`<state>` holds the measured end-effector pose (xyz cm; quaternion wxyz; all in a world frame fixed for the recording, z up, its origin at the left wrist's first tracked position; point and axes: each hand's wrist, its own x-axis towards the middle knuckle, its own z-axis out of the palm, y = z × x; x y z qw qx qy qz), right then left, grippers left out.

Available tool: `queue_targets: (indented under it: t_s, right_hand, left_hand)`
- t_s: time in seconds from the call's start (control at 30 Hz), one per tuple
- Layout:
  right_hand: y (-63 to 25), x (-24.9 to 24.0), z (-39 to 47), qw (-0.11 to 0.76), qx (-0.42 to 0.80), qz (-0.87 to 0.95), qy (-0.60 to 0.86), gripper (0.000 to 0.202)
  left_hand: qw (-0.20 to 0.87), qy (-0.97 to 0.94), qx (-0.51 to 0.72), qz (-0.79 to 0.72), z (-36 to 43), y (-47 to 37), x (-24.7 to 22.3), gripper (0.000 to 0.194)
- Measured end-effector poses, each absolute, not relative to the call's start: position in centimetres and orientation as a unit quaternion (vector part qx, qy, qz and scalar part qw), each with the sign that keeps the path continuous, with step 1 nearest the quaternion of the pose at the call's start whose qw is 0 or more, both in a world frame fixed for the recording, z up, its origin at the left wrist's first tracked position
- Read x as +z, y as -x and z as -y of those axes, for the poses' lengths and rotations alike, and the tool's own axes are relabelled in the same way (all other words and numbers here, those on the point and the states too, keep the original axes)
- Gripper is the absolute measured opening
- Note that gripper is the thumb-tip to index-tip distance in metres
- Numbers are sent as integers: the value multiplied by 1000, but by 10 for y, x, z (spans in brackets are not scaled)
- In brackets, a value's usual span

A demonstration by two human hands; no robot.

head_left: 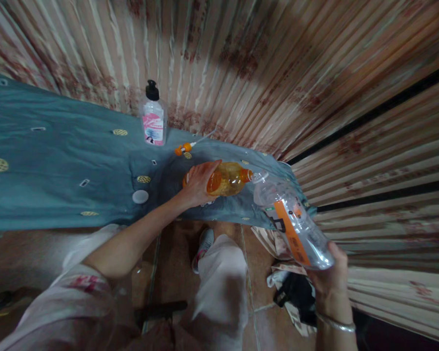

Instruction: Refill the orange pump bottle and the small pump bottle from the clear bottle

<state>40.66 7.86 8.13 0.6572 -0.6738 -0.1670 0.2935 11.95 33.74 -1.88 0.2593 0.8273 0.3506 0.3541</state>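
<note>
My left hand (pixel 201 183) wraps round an orange see-through bottle (pixel 230 179), which lies tilted on its side with its neck to the right. In my right hand (pixel 331 273) is a clear plastic bottle (pixel 290 222) with an orange and black label, gripped by its base. Its open mouth points up and left and meets the orange bottle's mouth, or nearly so. Whether liquid passes between them I cannot tell. An orange pump top (pixel 184 148) with a thin tube lies behind my left hand. A white round cap (pixel 140 196) rests left of it.
A clear pump bottle (pixel 154 119) with a black top and pink label stands at the back of the teal cloth (pixel 58 161). Pleated curtains (pixel 212 63) hang behind and to the right. Dark and light fabric items (pixel 296 295) lie on the tiled floor.
</note>
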Motion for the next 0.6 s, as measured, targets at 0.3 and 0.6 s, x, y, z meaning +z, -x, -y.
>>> queue_targets:
  t_s: [0.3,0.6]
  right_hand:
    - [-405,83,-79,648,317,181,668,55]
    - [-404,83,-79,657,307,160,670,57]
  left_hand:
    - [257,-830,353,-348,-337,-119,-18,109]
    - [260,-829,350,-350,-338,-119,-18,110]
